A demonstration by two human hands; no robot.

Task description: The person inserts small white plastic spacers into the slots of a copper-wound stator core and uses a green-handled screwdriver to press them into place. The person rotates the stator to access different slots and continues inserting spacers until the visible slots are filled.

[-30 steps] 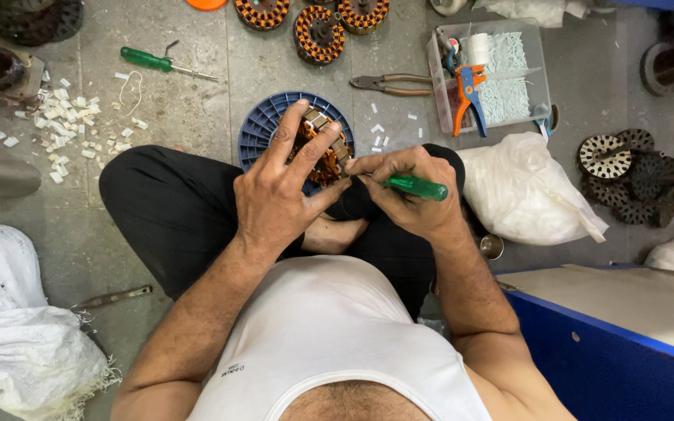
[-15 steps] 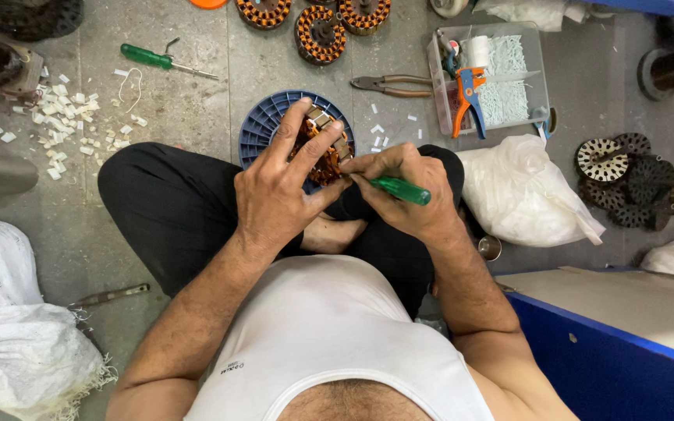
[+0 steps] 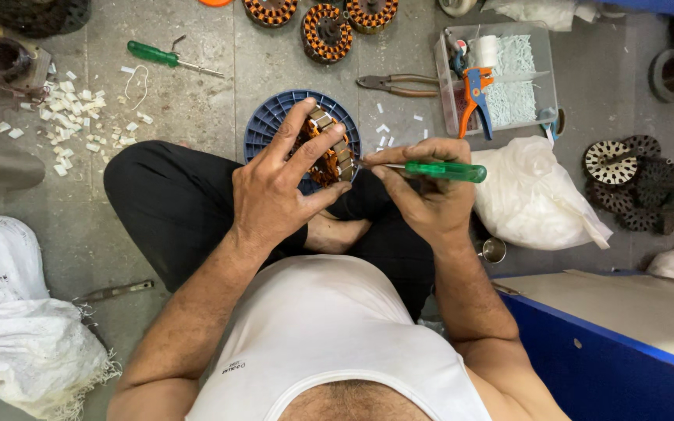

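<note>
Copper-wound motor stator with a grey laminated steel rim [image 3: 328,152], centre of the frame, held tilted over a round blue ribbed plastic disc [image 3: 263,129] that lies on the grey tiled floor [image 3: 196,93]. Left hand [image 3: 274,195]: fingers spread and curled around the stator's rim, gripping it from the near side. Right hand [image 3: 431,191]: fingers closed around a screwdriver with a translucent green handle [image 3: 445,171], held nearly level, its metal tip touching the stator's right edge at the windings. The person sits cross-legged in black trousers [image 3: 173,210].

Upper left of the frame: a second green-handled screwdriver [image 3: 157,56] beside scattered white paper scraps [image 3: 68,117]. Top centre: further orange-wound stators [image 3: 325,31]. Upper right: grey pliers [image 3: 388,82] just beside a clear plastic tray [image 3: 536,47] holding an orange-and-blue stripping tool [image 3: 473,92]. Right: a crumpled white plastic bag [image 3: 536,195].

Risk, as a judgement: the tip may slip off the slot under pressure and score the enamel of the copper wire, or run on into the left fingers, which lie close to its line. A loosened left-hand grip would let the tilted stator twist under the push.
</note>
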